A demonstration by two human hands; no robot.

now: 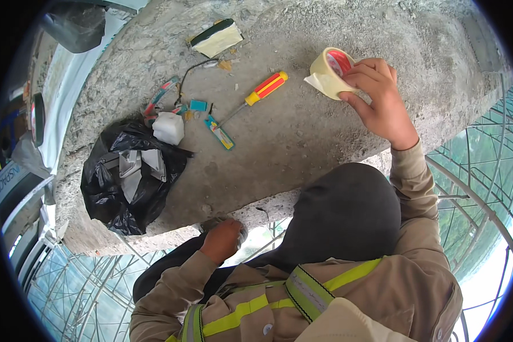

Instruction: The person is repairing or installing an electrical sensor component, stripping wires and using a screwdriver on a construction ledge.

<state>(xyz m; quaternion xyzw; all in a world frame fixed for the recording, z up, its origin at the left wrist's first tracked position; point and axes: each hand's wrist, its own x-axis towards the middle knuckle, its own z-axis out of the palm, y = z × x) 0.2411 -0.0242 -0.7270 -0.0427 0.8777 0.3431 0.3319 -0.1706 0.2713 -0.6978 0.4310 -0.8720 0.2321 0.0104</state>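
Observation:
My right hand [376, 94] grips a roll of cream masking tape [325, 81] by its rim, fingers reaching into the red-lined core. The roll stands on edge on the concrete slab [279, 148], and a loose end of tape sticks out at its left. Down by the slab's near edge, my left hand [222, 240] is curled closed, with something greyish partly showing around it that I cannot make out. Between the hands, farther off, lies a screwdriver [268, 88] with a yellow and red handle. A small teal and yellow packet [219, 132] is by its tip.
A black plastic bag [119, 205] with grey angular pieces [130, 165] sits at the left. Beside it are a white lump [169, 128], a teal piece [198, 105] and a thin dark cord [183, 80]. A dark-topped pale block [218, 37] lies farther back. Metal scaffolding [467, 188] stands beyond the slab's edge.

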